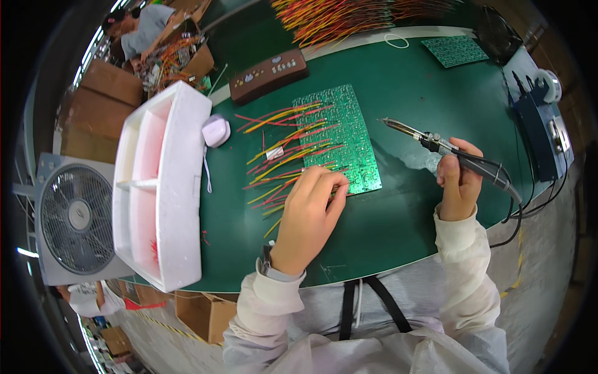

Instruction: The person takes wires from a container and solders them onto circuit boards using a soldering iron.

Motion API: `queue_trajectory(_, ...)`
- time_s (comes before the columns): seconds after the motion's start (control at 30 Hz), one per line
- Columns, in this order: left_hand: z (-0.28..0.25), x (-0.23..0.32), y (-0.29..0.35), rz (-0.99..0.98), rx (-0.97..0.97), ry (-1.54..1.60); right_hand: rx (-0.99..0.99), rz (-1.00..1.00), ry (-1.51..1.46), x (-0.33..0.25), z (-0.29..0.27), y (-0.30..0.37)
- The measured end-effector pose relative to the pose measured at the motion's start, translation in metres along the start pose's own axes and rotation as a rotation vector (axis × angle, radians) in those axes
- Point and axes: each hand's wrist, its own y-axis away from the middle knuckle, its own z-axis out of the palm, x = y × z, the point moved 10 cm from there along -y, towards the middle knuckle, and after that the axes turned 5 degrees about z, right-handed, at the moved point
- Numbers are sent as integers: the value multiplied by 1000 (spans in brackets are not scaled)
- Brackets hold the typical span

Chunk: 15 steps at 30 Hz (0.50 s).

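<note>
My right hand [460, 187] grips a soldering iron [434, 142] by its dark handle. The iron's tip points left and hangs to the right of a green circuit board [349, 124]. Red and yellow wires [272, 163] lie in rows across the board's left side, their loose ends spread over the green mat. Over the board's near edge rests my left hand [311, 212], its fingers curled and thumb pressed in. What it pinches, if anything, is hidden by the fingers. A small white piece [274, 153] sits among the wires.
A white foam box [187, 187] with compartments stands left, beside a fan [78, 218]. Behind are a brown case [269, 76], a pale small case [216, 130], bundled wires [342, 19] and another board [455, 51]. A blue soldering station [542, 134] stands right. Someone works at far left.
</note>
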Motion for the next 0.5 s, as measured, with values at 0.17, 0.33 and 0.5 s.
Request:
queue_trajectory(0.17, 1, -8, 7, 56, 37, 40, -83, -27, 92, -4, 10, 8)
queue_trajectory(0.33, 2, -8, 6, 32, 28, 96, -137, -45, 75, -10, 10, 14)
queue_trajectory(0.5, 5, -12, 8, 18, 11, 100, -207, -51, 61, -12, 11, 20)
